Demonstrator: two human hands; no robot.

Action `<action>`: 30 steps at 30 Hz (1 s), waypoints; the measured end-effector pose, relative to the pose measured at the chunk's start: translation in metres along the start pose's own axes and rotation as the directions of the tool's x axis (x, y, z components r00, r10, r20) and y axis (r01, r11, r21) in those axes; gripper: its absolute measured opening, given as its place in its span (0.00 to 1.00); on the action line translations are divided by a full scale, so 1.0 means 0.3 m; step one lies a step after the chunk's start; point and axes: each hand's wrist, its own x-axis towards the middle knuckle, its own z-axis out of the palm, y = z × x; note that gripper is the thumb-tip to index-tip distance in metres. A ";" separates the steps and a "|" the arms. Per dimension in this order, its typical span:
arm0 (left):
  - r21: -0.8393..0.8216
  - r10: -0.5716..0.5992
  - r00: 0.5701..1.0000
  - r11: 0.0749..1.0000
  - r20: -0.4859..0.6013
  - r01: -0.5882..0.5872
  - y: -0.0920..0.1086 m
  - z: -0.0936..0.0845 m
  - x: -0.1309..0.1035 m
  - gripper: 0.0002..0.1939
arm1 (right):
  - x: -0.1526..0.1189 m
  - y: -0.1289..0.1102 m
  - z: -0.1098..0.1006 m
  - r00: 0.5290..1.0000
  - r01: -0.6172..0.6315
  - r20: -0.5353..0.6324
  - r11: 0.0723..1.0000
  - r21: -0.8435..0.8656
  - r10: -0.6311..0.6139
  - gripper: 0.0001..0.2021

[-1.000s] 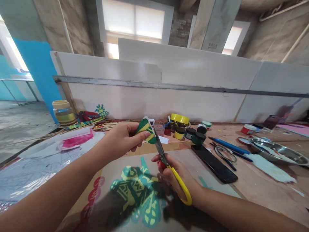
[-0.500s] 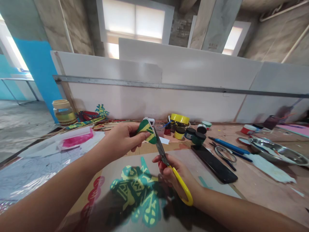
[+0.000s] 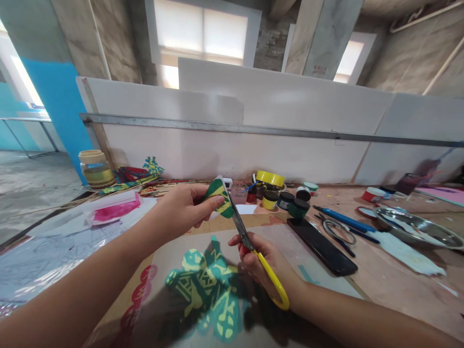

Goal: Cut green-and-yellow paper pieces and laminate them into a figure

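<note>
Between thumb and fingers, my left hand (image 3: 186, 205) pinches a small green-and-yellow painted paper cutout (image 3: 220, 199) with a white margin along its upper right edge. My right hand (image 3: 266, 258) is wrapped round yellow-handled scissors (image 3: 274, 280). Their blades point up and left, and the tips meet the right edge of the cutout. Below both hands lies a sheet bearing a green-and-yellow painted shape (image 3: 203, 285), partly in shadow. A white paper piece (image 3: 246, 209) shows behind the blades on the table.
Paint jars (image 3: 299, 209) and yellow tape (image 3: 270, 179) stand at the back. A black phone (image 3: 321, 246), blue pen-like tool (image 3: 342, 217) and metal bowl (image 3: 416, 226) are at right. A lidded glass jar (image 3: 96, 169) and pink packet (image 3: 116, 208) are at left.
The cutout has shifted slightly left and turned a little in my left hand. More of the white paper shows behind the blades. My right hand stays nearly in place.
</note>
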 end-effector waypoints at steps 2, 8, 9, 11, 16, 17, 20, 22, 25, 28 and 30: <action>-0.020 -0.003 1.000 1.000 0.001 0.003 0.004 -0.001 -0.003 0.19 | -0.001 0.000 -0.002 1.000 0.023 -0.005 0.999 -0.043 -0.023 0.27; -0.051 -0.023 1.000 0.998 -0.005 0.022 0.016 -0.001 -0.009 0.18 | 0.001 0.000 -0.009 1.000 0.016 0.021 0.997 -0.077 -0.014 0.27; -0.051 -0.026 1.000 0.998 -0.004 0.026 0.016 -0.001 -0.008 0.18 | 0.002 0.000 -0.009 1.000 0.015 0.020 0.997 -0.076 -0.014 0.27; -0.049 -0.028 1.000 0.998 0.001 0.028 0.016 0.000 -0.007 0.18 | 0.003 0.003 -0.009 1.000 0.025 0.016 0.997 -0.074 -0.023 0.27; -0.049 -0.017 1.000 0.999 -0.001 0.017 0.013 0.002 -0.006 0.18 | 0.001 0.013 -0.007 1.000 0.006 0.014 0.999 -0.051 -0.006 0.28; -0.052 -0.013 1.000 0.999 0.000 0.013 0.013 0.002 -0.007 0.19 | -0.001 0.015 -0.007 1.000 0.004 0.007 0.998 -0.059 -0.004 0.29; -0.057 -0.015 1.000 0.998 -0.002 0.015 0.011 -0.004 -0.009 0.20 | -0.008 0.013 -0.008 1.000 0.021 -0.012 0.995 -0.101 -0.022 0.32; -0.049 -0.032 0.999 0.998 -0.014 0.031 0.010 -0.008 -0.011 0.20 | -0.011 0.006 -0.009 0.999 0.052 0.005 0.990 -0.132 -0.052 0.34; -0.056 -0.043 0.999 0.998 -0.018 0.042 0.008 -0.010 -0.012 0.21 | -0.011 -0.006 -0.010 0.995 0.090 0.048 0.986 -0.143 -0.084 0.35; -0.070 -0.016 1.000 0.997 -0.003 0.016 0.011 -0.003 -0.012 0.20 | -0.009 -0.009 -0.010 0.994 0.091 0.065 0.988 -0.126 -0.083 0.35; -0.084 0.010 1.000 0.996 0.011 -0.009 0.016 0.003 -0.012 0.18 | -0.007 -0.007 -0.009 0.995 0.085 0.067 0.990 -0.112 -0.078 0.35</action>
